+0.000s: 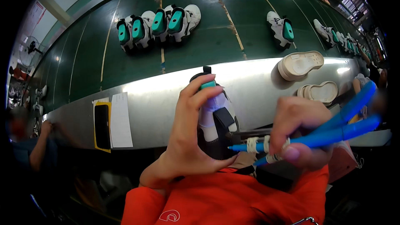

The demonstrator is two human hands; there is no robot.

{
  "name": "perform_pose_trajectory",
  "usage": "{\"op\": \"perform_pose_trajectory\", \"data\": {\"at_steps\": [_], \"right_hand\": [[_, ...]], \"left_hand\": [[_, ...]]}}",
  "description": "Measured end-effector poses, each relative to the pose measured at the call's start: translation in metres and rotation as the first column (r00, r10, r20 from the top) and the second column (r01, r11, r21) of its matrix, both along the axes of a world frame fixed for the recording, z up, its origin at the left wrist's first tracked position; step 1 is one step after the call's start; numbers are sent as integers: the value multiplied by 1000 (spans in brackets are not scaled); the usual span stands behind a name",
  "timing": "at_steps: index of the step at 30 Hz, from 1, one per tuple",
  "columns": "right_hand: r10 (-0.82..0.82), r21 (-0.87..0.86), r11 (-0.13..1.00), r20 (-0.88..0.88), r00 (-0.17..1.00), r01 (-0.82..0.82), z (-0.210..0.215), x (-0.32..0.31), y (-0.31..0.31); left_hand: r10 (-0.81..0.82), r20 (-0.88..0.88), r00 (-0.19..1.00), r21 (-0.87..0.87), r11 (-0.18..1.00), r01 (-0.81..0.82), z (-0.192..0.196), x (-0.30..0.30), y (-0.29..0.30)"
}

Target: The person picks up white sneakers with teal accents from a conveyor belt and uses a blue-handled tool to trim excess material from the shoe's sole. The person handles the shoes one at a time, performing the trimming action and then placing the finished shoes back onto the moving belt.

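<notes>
A white and black shoe [211, 117] with a teal last inside is held in front of me over the table's near edge. My left hand [186, 129] is closed around it, with fingers over its teal top and thumb at the lower end. My right hand [301, 129] grips two long blue pen-like sticks [329, 135], wrapped near their tips with pale bands. One tip is close to the shoe's lower end; I cannot tell whether it touches. A thin dark metallic strip [252, 133] also shows by the right fingers, partly hidden.
Several shoes with teal lasts [159, 23] stand on the green conveyor [233, 0], and a lone shoe [281, 30] is at right. Pale soles [301, 64] lie on the steel ledge [158, 104]. A phone [102, 126] and white paper [121, 118] lie left. A person's arm [39, 148] is farther left.
</notes>
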State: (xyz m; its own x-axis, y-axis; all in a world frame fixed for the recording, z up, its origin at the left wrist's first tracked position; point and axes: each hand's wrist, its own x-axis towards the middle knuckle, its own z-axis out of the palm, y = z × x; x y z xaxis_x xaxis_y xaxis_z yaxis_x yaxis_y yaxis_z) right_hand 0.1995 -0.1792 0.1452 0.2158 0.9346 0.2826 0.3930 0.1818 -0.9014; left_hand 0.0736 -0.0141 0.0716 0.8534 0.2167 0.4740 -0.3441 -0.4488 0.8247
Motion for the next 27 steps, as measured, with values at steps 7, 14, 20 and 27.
{"op": "perform_pose_trajectory", "data": {"at_steps": [7, 14, 20, 27], "right_hand": [[-132, -114, 986, -55, 990, 125, 17, -5, 18], [-10, -102, 995, 93, 996, 20, 20, 3, 25], [-343, 259, 895, -124, 931, 364, -10, -3, 13], [-627, 107, 643, -495, 602, 758, -117, 2, -59]], "left_hand": [[33, 6, 999, -5, 999, -33, 2, 9, 7], [37, -15, 999, -27, 999, -37, -3, 9, 11], [46, 4, 999, -71, 996, -46, -11, 8, 14], [-192, 335, 922, 396, 917, 47, -95, -34, 1]]}}
